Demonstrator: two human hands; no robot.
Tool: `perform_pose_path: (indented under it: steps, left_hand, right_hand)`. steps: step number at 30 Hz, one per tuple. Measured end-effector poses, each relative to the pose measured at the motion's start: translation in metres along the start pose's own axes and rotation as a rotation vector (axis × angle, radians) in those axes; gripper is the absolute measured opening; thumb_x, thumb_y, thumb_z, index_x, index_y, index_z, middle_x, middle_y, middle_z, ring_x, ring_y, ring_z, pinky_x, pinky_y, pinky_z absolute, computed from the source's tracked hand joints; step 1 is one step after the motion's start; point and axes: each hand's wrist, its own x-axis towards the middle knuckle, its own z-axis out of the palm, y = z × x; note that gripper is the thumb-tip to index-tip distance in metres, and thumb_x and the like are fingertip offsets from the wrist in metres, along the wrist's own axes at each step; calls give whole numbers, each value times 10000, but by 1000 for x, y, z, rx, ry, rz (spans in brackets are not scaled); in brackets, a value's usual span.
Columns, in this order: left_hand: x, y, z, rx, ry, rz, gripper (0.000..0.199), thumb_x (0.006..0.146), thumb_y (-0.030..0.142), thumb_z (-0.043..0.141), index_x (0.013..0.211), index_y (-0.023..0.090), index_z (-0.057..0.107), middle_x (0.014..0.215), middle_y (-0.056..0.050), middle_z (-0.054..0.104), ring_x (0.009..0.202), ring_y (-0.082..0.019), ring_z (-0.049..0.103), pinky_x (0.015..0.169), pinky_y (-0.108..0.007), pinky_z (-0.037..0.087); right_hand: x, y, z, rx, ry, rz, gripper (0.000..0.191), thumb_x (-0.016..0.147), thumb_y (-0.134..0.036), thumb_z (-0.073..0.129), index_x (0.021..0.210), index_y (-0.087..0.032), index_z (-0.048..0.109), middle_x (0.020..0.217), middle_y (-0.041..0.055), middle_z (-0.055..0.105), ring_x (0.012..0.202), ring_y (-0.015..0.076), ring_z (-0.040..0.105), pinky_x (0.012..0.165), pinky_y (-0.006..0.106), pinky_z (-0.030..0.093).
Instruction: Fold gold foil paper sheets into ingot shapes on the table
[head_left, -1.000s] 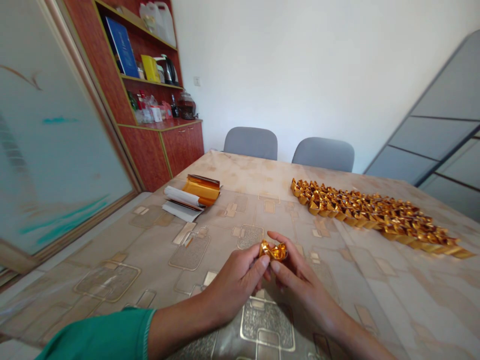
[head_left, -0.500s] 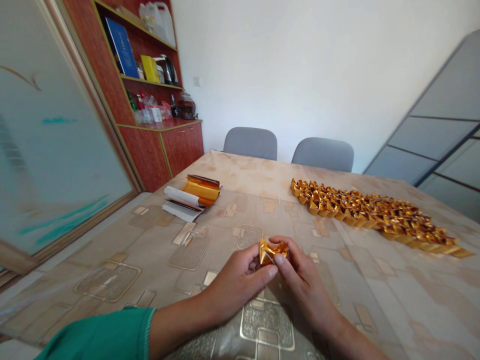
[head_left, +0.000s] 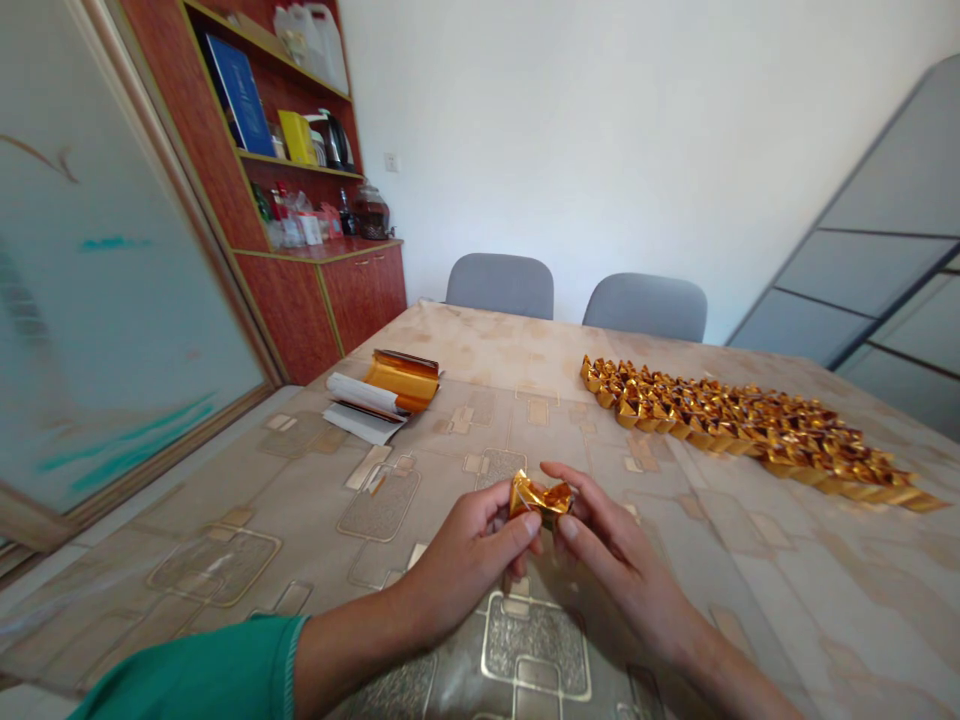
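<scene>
A shiny gold foil paper ingot (head_left: 538,494), boat-shaped with raised ends, is held just above the table near its front. My left hand (head_left: 480,540) pinches its left end, thumb in front and fingers curled behind. At the other end, my right hand (head_left: 611,535) has its thumb against the near side, with the index finger raised behind the foil. Several rows of similar gold folded pieces (head_left: 720,420) stand packed together on the right of the table. To the left lies a loose stack of gold foil sheets (head_left: 405,380) with white backs, curled at the edges.
A patterned plastic cloth covers the table (head_left: 300,500). Two grey chairs (head_left: 500,285) stand at its far side by the white wall. A red-brown cabinet (head_left: 322,310) with loaded shelves is at the back left, beside a frosted glass door (head_left: 112,250).
My right hand has drawn slightly away from the foil, its index finger lifting. The left thumb has moved up onto the near face, and the ingot's ends show more plainly.
</scene>
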Motion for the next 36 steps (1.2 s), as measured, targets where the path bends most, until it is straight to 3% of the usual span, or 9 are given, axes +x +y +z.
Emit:
perform_pose_path:
  steps: [6, 14, 20, 24, 27, 30, 33, 36]
  left_hand:
    - [-2, 1, -1, 37, -23, 36, 292, 941, 420, 496, 897, 152, 604, 694, 14, 537, 620, -121, 512, 589, -253, 416]
    - [-4, 0, -1, 25, -46, 38, 299, 898, 404, 595, 1068, 161, 638, 857, -29, 602, 697, -124, 501, 610, -243, 408]
    - [1, 2, -2, -84, 38, 19, 310, 911, 442, 565, 1045, 165, 604, 689, 22, 533, 624, -122, 511, 586, -238, 418]
    - [5, 5, -2, -107, 79, 13, 289, 884, 421, 601, 1007, 161, 623, 728, 9, 575, 618, -118, 518, 592, -240, 425]
    - [5, 6, -1, -82, 86, 27, 252, 830, 355, 674, 985, 159, 644, 876, -29, 648, 775, -157, 594, 706, -265, 465]
    - [6, 4, -2, -28, 110, 69, 235, 817, 319, 694, 982, 156, 664, 955, -51, 687, 923, -201, 620, 845, -308, 459]
    - [8, 2, -3, -37, 142, 74, 197, 814, 316, 690, 917, 149, 675, 909, -44, 697, 853, -185, 623, 795, -295, 462]
    - [9, 2, -3, -104, 167, 49, 180, 807, 315, 689, 865, 145, 680, 842, -29, 693, 782, -161, 614, 732, -270, 453]
  right_hand:
    - [3, -5, 3, 14, 22, -47, 228, 993, -363, 490, 1168, -245, 574, 841, -7, 651, 757, 154, 590, 673, 253, 438]
    - [3, -1, 3, -124, 71, -77, 207, 973, -346, 525, 1141, -236, 576, 870, 3, 669, 747, 156, 595, 653, 251, 444]
    - [4, -3, -1, -118, 59, -117, 278, 977, -351, 504, 1224, -234, 557, 873, 20, 679, 749, 174, 609, 676, 284, 460]
    - [3, -4, 0, -111, 49, -119, 313, 961, -382, 513, 1230, -229, 555, 903, 40, 686, 780, 195, 626, 690, 305, 473]
    - [3, -4, 4, -107, 65, -79, 229, 952, -350, 525, 1134, -228, 591, 959, 44, 696, 836, 203, 643, 716, 303, 482]
    - [3, -4, 6, -169, 86, -66, 168, 925, -235, 521, 1071, -232, 603, 894, 11, 687, 768, 176, 620, 673, 271, 458]
    - [2, -5, 6, -201, 87, -81, 236, 867, -139, 503, 1062, -234, 597, 876, -4, 676, 746, 167, 598, 662, 261, 441]
    - [3, -7, 4, -188, 96, -71, 246, 870, -146, 478, 1072, -229, 592, 910, 7, 679, 796, 179, 610, 698, 273, 449]
